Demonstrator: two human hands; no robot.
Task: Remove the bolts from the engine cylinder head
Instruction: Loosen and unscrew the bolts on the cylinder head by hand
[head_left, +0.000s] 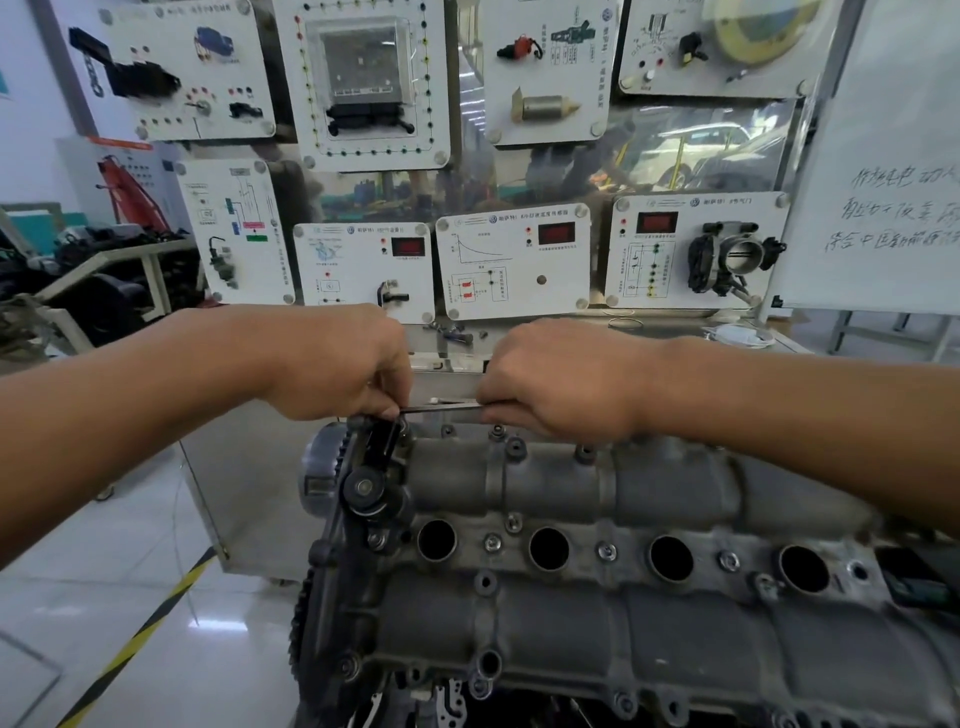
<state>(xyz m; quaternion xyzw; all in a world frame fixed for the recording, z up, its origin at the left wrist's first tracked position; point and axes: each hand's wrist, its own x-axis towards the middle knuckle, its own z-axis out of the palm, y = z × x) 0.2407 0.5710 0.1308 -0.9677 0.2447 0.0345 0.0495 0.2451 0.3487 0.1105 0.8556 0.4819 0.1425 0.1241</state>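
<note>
At the far left corner of the engine cylinder head, both hands hold a slim wrench lying level. The left hand pinches its end with curled fingers, hiding the tool's tip and whatever it sits on. The right hand is wrapped round the handle. Bolts sit between the four plug holes. A black roller and toothed pulley crowd that corner. Behind stand a panel board and a whiteboard.
</note>
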